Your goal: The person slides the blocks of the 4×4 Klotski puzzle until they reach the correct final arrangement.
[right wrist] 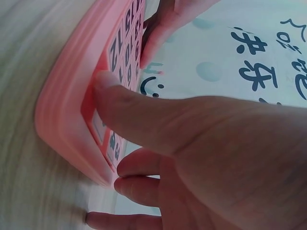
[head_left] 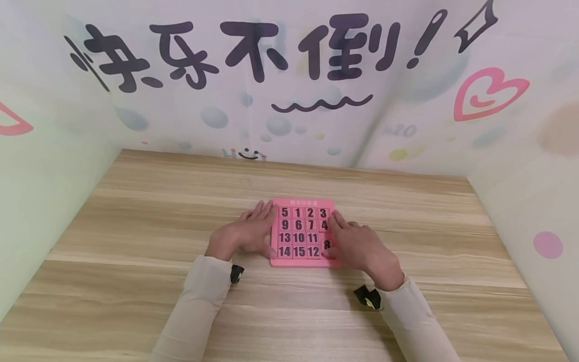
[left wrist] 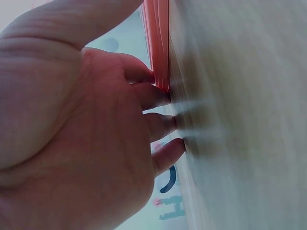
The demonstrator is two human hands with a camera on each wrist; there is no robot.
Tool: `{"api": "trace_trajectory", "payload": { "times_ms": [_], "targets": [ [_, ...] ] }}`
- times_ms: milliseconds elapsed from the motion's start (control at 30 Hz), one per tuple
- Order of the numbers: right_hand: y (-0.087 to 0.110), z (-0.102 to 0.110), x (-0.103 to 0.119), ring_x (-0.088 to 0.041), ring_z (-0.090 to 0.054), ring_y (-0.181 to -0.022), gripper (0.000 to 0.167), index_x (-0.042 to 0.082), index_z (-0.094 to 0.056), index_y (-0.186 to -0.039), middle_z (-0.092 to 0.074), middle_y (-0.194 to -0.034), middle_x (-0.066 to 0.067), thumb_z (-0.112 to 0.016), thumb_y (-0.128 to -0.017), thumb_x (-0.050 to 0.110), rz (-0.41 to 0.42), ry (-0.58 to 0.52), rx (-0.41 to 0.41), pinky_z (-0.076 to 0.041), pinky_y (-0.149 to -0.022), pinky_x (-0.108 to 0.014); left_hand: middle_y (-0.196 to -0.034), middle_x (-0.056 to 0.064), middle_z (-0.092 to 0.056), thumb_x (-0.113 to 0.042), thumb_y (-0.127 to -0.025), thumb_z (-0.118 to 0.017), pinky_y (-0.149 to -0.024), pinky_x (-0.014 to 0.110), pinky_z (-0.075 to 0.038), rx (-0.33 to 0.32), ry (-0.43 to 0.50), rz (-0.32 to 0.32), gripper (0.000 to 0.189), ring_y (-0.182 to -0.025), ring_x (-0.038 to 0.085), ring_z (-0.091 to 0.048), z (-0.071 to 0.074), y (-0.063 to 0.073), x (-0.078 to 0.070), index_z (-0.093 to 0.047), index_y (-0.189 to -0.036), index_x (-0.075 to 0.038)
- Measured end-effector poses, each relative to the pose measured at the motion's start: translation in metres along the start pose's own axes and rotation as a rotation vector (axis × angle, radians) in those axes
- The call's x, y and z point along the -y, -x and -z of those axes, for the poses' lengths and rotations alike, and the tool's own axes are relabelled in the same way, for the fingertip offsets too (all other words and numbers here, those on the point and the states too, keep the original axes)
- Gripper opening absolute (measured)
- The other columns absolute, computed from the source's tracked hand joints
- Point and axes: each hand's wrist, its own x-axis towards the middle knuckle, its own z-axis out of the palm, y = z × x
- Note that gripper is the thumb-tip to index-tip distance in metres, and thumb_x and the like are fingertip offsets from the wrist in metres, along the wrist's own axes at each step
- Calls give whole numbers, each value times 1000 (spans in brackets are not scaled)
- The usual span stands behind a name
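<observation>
A pink sliding number puzzle [head_left: 300, 262] lies flat on the table, its black-numbered tiles facing up. My left hand [head_left: 244, 234] rests along its left edge, thumb at the near corner, index finger near the far corner. In the left wrist view the other fingers [left wrist: 160, 125] extend to the tabletop, fairly straight and spread. My right hand [head_left: 359, 244] is at the right edge. Its thumb [right wrist: 108, 88] presses on the 8 tile [head_left: 327, 244], which sits between the third and fourth rows and is partly covered. The right fingertips touch the frame beside the 4 tile [head_left: 323, 225].
The wood-grain table [head_left: 149, 201] extends around the puzzle on all sides. A printed white curtain [head_left: 253, 125] with black lettering stands along its far edge, and plain pale panels close off both sides. Dark straps [head_left: 368, 297] sit at the wrists over light sleeves.
</observation>
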Motion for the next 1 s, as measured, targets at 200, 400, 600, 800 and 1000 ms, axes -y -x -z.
{"api": "trace_trajectory", "payload": {
  "times_ms": [200, 400, 600, 800, 1000],
  "targets": [
    [-1, 0, 2, -45, -42, -138, 81, 3, -28, -155, -22, -163, -15, -62, -95, 45, -15, 18, 4, -36, -110, -62, -165, 13, 15, -37, -83, -78, -124, 48, 4, 5, -3, 5, 115, -152, 30, 17, 0, -1, 1, 3, -158, -3],
    [-3, -2, 2, -43, -47, -134, 73, 3, -34, -153, -29, -161, -14, -59, -98, 44, -18, 62, -34, -41, -107, -60, -165, 14, 14, -36, -83, -78, -124, 50, 4, 0, 5, -7, 115, -152, 32, 17, 1, 0, 1, 2, -158, -1],
    [-5, -3, 1, -45, -46, -134, 70, 3, -37, -152, -32, -160, -14, -58, -98, 43, -13, 45, -63, -40, -107, -61, -164, 14, 15, -36, -83, -78, -124, 49, 4, 3, 6, -12, 115, -151, 31, 17, 1, 1, 1, 2, -158, -1],
    [-4, -3, 1, -45, -47, -133, 70, 3, -37, -152, -32, -160, -14, -58, -98, 42, -3, 28, -68, -41, -106, -61, -164, 15, 14, -36, -83, -78, -124, 50, 3, 0, 3, -18, 114, -152, 32, 16, 0, 1, 0, 1, -158, 0],
    [9, 6, 11, -44, -41, -139, 68, 5, -33, -154, -26, -162, -11, -54, -101, 41, 49, 7, 4, -37, -109, -64, -165, 14, 14, -37, -84, -77, -124, 49, 4, 0, 0, -15, 114, -152, 31, 17, 0, 1, 1, 2, -158, -2]
  ]
}}
